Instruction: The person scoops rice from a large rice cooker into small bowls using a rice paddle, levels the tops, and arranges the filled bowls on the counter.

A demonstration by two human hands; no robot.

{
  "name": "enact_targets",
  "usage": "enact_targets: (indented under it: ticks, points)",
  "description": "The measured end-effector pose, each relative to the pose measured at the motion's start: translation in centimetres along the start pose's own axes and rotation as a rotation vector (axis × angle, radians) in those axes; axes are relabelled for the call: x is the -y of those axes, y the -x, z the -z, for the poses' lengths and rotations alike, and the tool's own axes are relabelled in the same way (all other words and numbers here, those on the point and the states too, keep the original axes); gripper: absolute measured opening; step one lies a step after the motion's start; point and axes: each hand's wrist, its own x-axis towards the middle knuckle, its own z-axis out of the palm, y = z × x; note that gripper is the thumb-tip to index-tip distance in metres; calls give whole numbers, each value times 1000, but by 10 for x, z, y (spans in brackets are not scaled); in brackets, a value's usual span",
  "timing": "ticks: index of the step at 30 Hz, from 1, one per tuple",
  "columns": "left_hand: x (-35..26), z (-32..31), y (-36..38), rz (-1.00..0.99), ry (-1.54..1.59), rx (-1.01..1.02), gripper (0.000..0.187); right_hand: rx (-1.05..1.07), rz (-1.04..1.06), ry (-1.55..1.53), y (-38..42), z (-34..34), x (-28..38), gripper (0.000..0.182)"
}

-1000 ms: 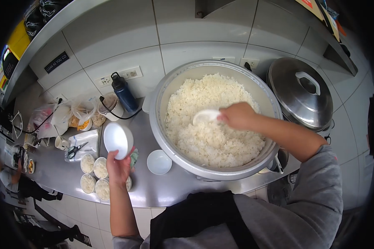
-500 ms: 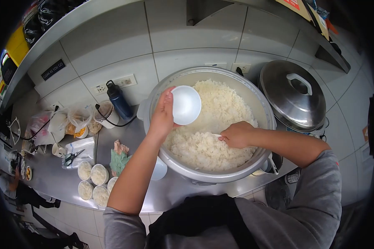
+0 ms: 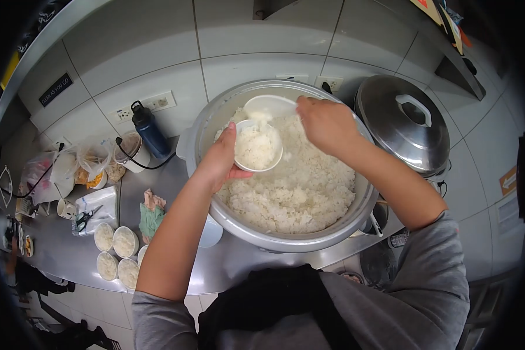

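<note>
My left hand (image 3: 220, 156) grips a white bowl (image 3: 277, 162) by its left side, over the big pot. Cooked rice (image 3: 256, 146) lies heaped in the bowl. In my right hand (image 3: 326, 123) is a white rice paddle (image 3: 269, 105), its blade tilted just above the bowl's far rim with some rice at its edge. Below both hands, the large metal rice pot (image 3: 248, 234) holds a deep bed of loose white rice (image 3: 309, 198).
Several rice-filled cups (image 3: 124, 241) stand at the counter's left, near a green and pink cloth (image 3: 151, 217). Scissors (image 3: 87, 217) lie on plastic bags. Behind are a blue bottle (image 3: 149, 129) and a white bucket (image 3: 132, 153). A metal lid (image 3: 402, 125) sits right of the pot.
My right hand has lifted the paddle out of the rice and up to the bowl. The bowl, empty before, now contains rice. The view has shifted slightly.
</note>
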Motion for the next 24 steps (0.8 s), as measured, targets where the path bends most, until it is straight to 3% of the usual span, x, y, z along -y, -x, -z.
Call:
enact_targets:
  ticks: [2,3,5,7,11,18,24]
  points:
    - [2,-10,6,-128,-58,-150,66,103,-219,-58,0,-2,-12,18]
    - [1,-12,8,-128,-52,-152,66,106,-214,-56,3,-11,-20,18]
    - [-1,-13,11,-188,-35,-168,66,603,-270,78,14,-45,-42,23]
    - [-1,-14,10,-217,-9,-190,66,859,-132,24,47,-71,-39,29]
    - [0,-8,6,-279,91,-196,63,1038,-209,-160,70,-38,17,41]
    - [-1,-12,8,-339,6,-282,63,1108,-117,-173,70,-1,35,45]
    - [1,-15,11,-320,-136,-228,56,1074,63,-399,70,-19,-10,46]
